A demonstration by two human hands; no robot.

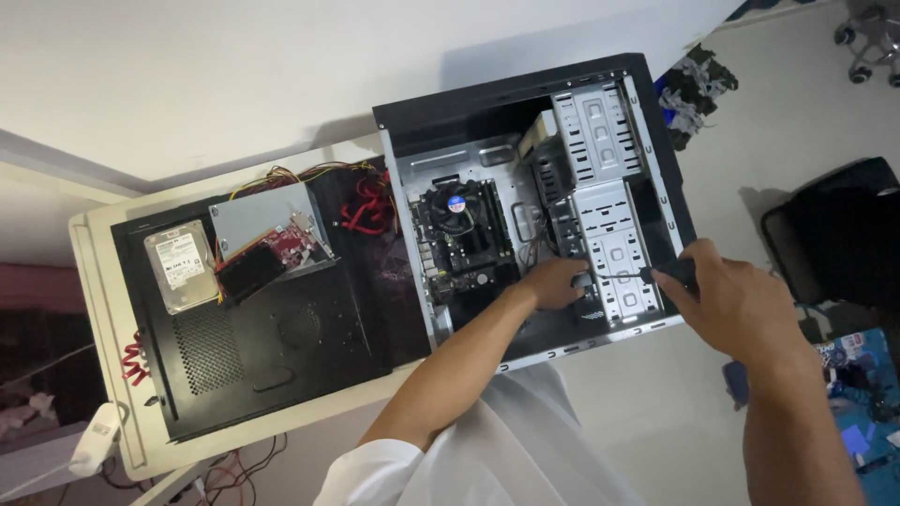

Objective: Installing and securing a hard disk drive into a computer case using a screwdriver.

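While the open black computer case (525, 103) lies on its side on the white tabletop (103, 309), I reach into it with both hands. A black side panel (262, 347) lies beside it, carrying a silver hard drive (180, 265) and a red card (281, 245). My left hand (555, 283) is down by the drive cage (609, 253); whether that grip is spread or closed I cannot tell. My right grip (727, 295) is pinching a black screwdriver (670, 272) against the cage.

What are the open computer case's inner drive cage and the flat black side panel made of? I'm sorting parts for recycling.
Pale grey perforated drive cage: likely bare sheet steel, with stamped slots and a dull sheen. Flat black side panel: probably painted sheet metal, matte, with punched vent holes.
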